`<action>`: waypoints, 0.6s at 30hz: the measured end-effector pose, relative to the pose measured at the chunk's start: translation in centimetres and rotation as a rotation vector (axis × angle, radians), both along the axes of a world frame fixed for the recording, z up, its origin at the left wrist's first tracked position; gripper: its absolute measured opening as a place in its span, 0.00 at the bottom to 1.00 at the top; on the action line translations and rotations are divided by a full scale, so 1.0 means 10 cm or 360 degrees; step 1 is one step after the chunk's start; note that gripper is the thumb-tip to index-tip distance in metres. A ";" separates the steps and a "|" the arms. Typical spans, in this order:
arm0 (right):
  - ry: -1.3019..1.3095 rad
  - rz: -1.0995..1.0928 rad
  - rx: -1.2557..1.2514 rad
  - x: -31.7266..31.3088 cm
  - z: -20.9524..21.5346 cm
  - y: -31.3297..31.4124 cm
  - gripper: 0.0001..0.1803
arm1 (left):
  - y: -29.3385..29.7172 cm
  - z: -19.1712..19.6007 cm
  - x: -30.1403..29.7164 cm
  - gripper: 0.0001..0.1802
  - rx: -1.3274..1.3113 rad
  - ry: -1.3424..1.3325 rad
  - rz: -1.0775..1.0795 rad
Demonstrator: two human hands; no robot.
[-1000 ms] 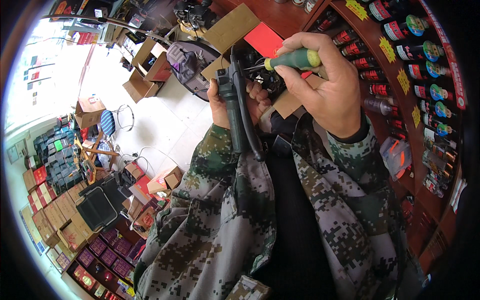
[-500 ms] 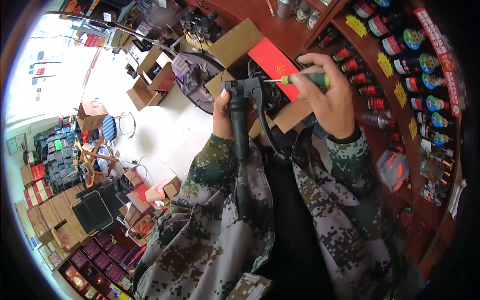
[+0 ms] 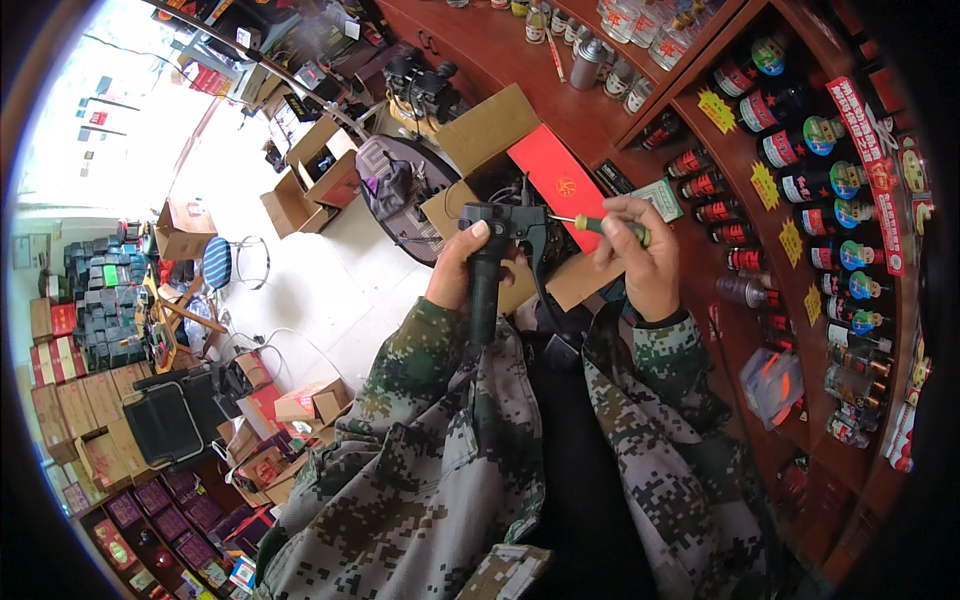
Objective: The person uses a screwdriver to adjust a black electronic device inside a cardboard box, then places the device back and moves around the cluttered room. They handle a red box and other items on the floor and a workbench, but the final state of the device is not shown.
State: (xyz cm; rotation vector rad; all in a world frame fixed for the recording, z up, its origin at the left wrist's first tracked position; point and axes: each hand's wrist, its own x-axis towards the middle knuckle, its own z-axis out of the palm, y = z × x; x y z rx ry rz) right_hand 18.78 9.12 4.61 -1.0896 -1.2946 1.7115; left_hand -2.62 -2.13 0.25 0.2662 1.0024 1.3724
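My left hand (image 3: pixel 458 264) is closed round a black handlebar grip (image 3: pixel 484 300), its thumb near the top. The grip has a black clamp with a brake lever (image 3: pixel 541 262) on its right side. In my right hand (image 3: pixel 645 262) is a screwdriver (image 3: pixel 612 230) with a green and yellow handle, pinched between fingers and thumb. Its thin shaft points left, the tip at or close to the clamp's right end; whether it touches I cannot tell. The fingers of my left hand are partly hidden behind the grip.
Just beyond my hands stands an open cardboard box (image 3: pixel 488 130) with a red box (image 3: pixel 556 182) by it. Wooden shelves of dark bottles (image 3: pixel 800 146) line the right. At left are a round blue-striped stool (image 3: pixel 217 262), a folded black chair (image 3: pixel 172 420) and stacked cartons (image 3: pixel 78 410).
Both hands have come lower in the view with the grip and the screwdriver. The lever assembly has turned, and its lever now shows more edge-on. The surroundings have shifted slightly.
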 end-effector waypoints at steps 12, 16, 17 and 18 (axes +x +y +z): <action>0.0003 0.0045 -0.0077 -0.03 -0.16 -0.11 0.19 | 0.00 0.04 0.01 0.38 -0.0022 0.0118 -0.0034; 0.0113 -0.0109 0.0110 0.00 -0.15 -0.09 0.16 | 0.01 0.05 0.02 0.41 -0.0052 0.0061 -0.0002; 0.0149 -0.0124 0.0203 -0.06 -0.17 -0.11 0.16 | 0.02 0.05 0.02 0.42 -0.0084 0.0070 0.0028; 0.0161 0.0048 0.0190 0.01 -0.13 -0.06 0.17 | 0.02 0.06 0.00 0.41 -0.0087 0.0102 -0.0018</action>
